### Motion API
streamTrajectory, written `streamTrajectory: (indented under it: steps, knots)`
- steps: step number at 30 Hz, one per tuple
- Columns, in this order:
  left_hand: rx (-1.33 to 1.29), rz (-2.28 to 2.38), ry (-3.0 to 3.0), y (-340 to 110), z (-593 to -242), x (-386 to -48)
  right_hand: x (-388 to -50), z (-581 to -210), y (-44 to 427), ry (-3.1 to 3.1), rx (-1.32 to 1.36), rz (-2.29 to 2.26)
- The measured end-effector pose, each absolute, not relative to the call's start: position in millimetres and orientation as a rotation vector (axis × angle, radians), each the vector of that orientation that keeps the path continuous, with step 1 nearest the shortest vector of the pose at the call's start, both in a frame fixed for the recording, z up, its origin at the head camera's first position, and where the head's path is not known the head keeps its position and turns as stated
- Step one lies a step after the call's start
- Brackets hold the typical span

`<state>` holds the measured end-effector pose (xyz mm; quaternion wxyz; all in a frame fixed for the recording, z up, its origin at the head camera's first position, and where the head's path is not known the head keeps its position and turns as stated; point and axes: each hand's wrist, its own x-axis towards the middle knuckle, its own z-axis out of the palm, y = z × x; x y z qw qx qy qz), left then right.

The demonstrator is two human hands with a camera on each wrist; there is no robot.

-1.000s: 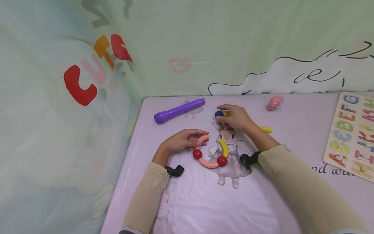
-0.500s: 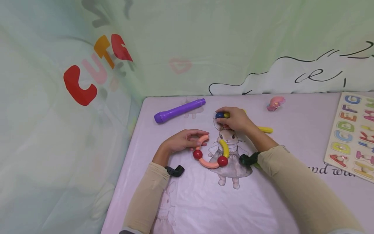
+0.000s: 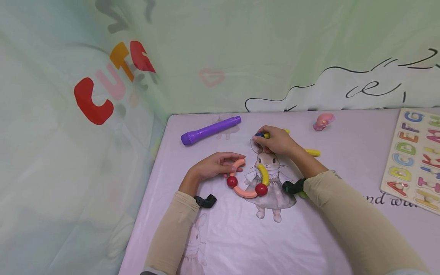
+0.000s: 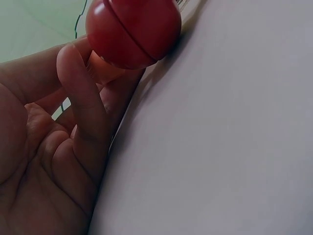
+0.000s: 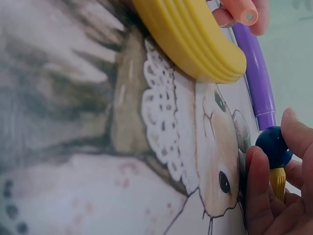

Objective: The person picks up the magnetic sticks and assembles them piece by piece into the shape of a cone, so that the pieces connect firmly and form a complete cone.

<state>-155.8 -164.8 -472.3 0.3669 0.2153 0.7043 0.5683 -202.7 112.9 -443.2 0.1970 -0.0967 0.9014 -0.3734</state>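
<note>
My left hand [image 3: 214, 165] pinches the free end of a curved chain of toy pieces: salmon-pink curved rods [image 3: 245, 192], two red balls [image 3: 232, 181] and a curved yellow rod [image 3: 263, 175]. In the left wrist view, a red ball [image 4: 134, 32] stands just beyond the thumb. Farther back, my right hand [image 3: 277, 141] grips a blue ball [image 5: 274, 146] between thumb and fingers, with a yellow rod [image 5: 278, 182] joined to it. Part of that rod is hidden by the hand. The pink rod's open end [image 5: 248, 17] shows a small pale disc.
A purple toy microphone [image 3: 211, 130] lies behind the hands. Another yellow rod [image 3: 312, 152] and a green piece [image 3: 303, 194] are partly covered by the right arm. At right lie a pink toy [image 3: 323, 121] and a letter puzzle board [image 3: 405, 164].
My right hand has shifted slightly toward me, and its fingers now cover more of the blue ball. The far end of its yellow rod has come into view. My left hand stays put.
</note>
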Motion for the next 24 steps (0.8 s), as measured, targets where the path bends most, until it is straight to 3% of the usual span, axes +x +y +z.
streamTrajectory:
  steps: [24]
  knots:
    - [0.548,1.462,1.803,-165.7,-472.8,-156.5,-207.5,-449.9,115.0,2.587,-0.345,-0.959]
